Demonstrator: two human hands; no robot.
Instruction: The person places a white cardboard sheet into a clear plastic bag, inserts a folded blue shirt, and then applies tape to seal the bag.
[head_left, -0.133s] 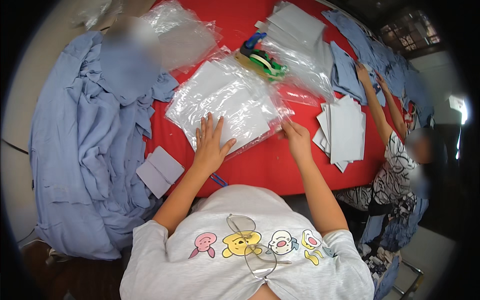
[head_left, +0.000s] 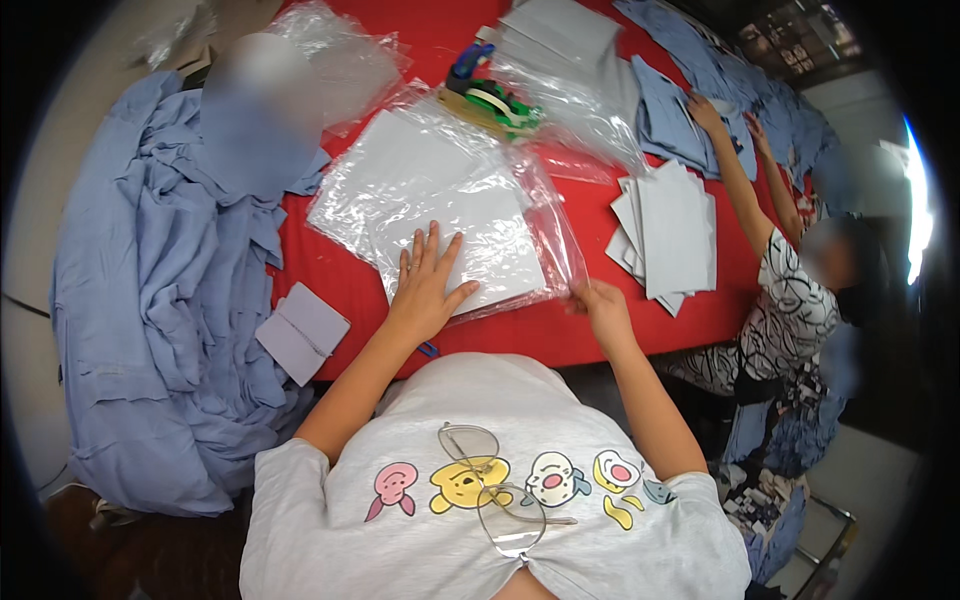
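My left hand lies flat with fingers spread on a clear plastic bag that has a white sheet inside it. At the bag's near right corner, my right hand pinches the clear film between thumb and fingers. The bag's loose edge is drawn out toward that hand. Beneath and beyond it lie more bagged white sheets. Past the bags stands a green tape dispenser, with a blue-handled item beside it.
Loose white sheets are stacked at the right. More clear bags lie far left. A heap of blue garments hangs at the left, near a lilac notebook. A co-worker handles blue clothes at the far right.
The view has shifted slightly. My right hand has come nearer and to the right, stretching the bag's loose edge along with it. My left hand remains pressed on the bag.
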